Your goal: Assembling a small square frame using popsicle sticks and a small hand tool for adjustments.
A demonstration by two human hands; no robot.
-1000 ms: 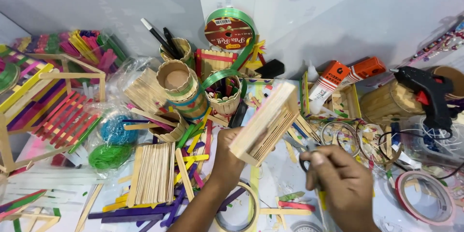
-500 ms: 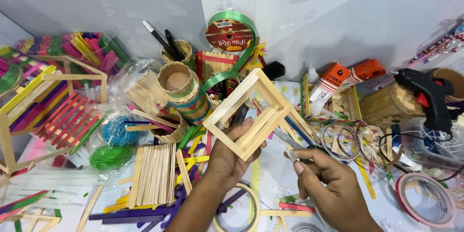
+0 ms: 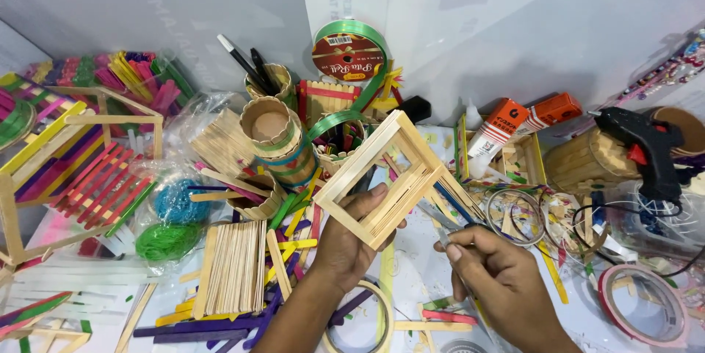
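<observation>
Tilted flatter now, stick frame [image 3: 389,177] pinched in left hand [image 3: 352,239] over cluttered white table [image 3: 418,272].

My left hand [image 3: 352,239] covers the near corner of the wooden stick frame [image 3: 389,177]. The thin tool [image 3: 440,229] in my right hand [image 3: 499,279] is too small to tell. The frame's bottom edge cuts off both my forearms and the tape roll [image 3: 637,307].

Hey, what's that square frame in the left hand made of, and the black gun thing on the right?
The square frame looks like bare, unpainted wood: pale flat craft sticks stacked in layers, matt, with visible seams. The left hand grips its lower edge. The black glue gun looks like moulded plastic, smooth and slightly glossy, with a red trigger.
</observation>
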